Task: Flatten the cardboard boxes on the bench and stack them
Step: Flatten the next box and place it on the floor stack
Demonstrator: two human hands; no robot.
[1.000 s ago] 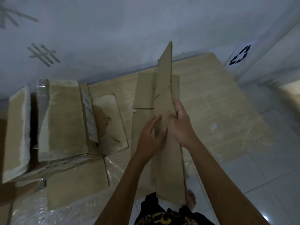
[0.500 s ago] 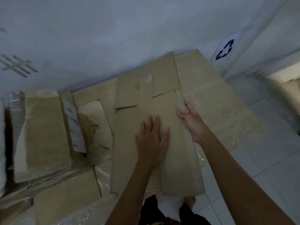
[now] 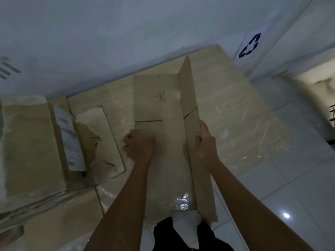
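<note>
From the head camera I look down on the long cardboard box I am working, lying opened out on the wood-grain counter and running from the wall toward my legs, its near end hanging past the counter's edge. My left hand is balled into a fist with nothing in its grip, knuckles pressing down on the left panel of the box. My right hand has its grip clamped on the right side panel, fingers curled over the top edge, and that panel stands up nearly upright while the middle and left panels lie flat. A slit cuts across the raised panel just beyond my fingers, and a strip of glossy tape shines on the box's near end.

To the left on the counter lies another cardboard box, with a white label on the strip along its right side. Just beside it sits a torn cardboard sheet; in this dim light I think it lies flat, though I cannot be sure. A recycling sign is fixed to the wall beyond the counter's far right corner. White floor tiles spread out to the right.
</note>
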